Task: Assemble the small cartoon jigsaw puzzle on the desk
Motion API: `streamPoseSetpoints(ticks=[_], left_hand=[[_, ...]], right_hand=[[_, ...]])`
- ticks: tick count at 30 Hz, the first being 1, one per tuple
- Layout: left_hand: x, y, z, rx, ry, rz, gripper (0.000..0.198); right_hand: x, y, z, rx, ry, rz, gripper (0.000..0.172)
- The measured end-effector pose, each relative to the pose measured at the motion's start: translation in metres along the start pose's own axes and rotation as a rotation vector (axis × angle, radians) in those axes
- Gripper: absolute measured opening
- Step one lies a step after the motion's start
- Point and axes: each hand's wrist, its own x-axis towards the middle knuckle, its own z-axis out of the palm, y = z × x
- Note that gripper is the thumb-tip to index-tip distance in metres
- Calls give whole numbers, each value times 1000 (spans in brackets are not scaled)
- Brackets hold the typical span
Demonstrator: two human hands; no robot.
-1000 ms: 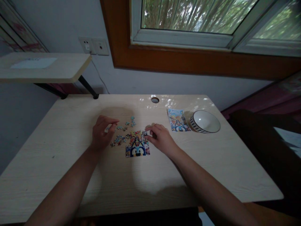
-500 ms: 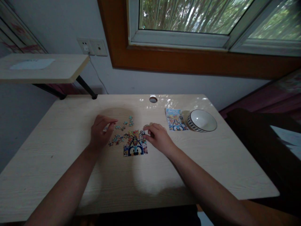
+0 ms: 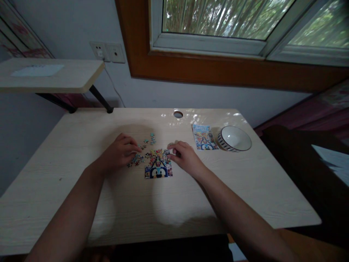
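Observation:
A partly assembled jigsaw puzzle (image 3: 158, 171) lies on the table, showing a blue cartoon dog face below a crowded colourful pattern. My left hand (image 3: 121, 151) is over the loose puzzle pieces (image 3: 136, 160) left of it, fingers curled and thumb drawn in; whatever is between the fingertips is too small to make out. At the puzzle's upper right corner, my right hand (image 3: 185, 155) has its thumb and index finger bent around the edge, touching it. A few more loose pieces (image 3: 152, 138) are scattered above the puzzle.
A picture sheet (image 3: 205, 137) with the same dog face lies to the right, beside a white bowl (image 3: 235, 139) with a striped outside. The pale wooden table (image 3: 188, 203) has a round cable hole (image 3: 178, 114) at the back. A raised shelf (image 3: 81, 76) stands at the left.
My left hand has moved slightly right and down over the loose pieces, its fingers now covering some of them. My right hand stays at the puzzle's corner. The view has shifted slightly.

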Motion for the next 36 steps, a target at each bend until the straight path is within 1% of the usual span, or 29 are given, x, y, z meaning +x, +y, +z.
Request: streamPoseSetpoints(ticks=[4, 8, 18, 22, 28, 34, 36], left_hand=[[-6, 2, -3, -31, -140, 0, 27], [-8, 1, -3, -26, -187, 4, 22], [-10, 0, -3, -42, -185, -8, 11], [-10, -1, -2, -56, -160, -14, 6], [-8, 0, -2, -43, -155, -15, 11], [-9, -2, -5, -41, -141, 2, 9], [-9, -1, -4, -41, -151, 6, 13]], right_hand=[[0, -2, -2, 10, 4, -3, 22], [0, -2, -2, 2, 3, -19, 22], [-1, -1, -1, -13, -3, -24, 21], [-1, -1, -1, -20, -7, -23, 22], [-1, -1, -1, -20, -5, -25, 21], [-1, -3, -2, -25, -8, -31, 22], [-2, -4, -3, -33, -10, -25, 22]])
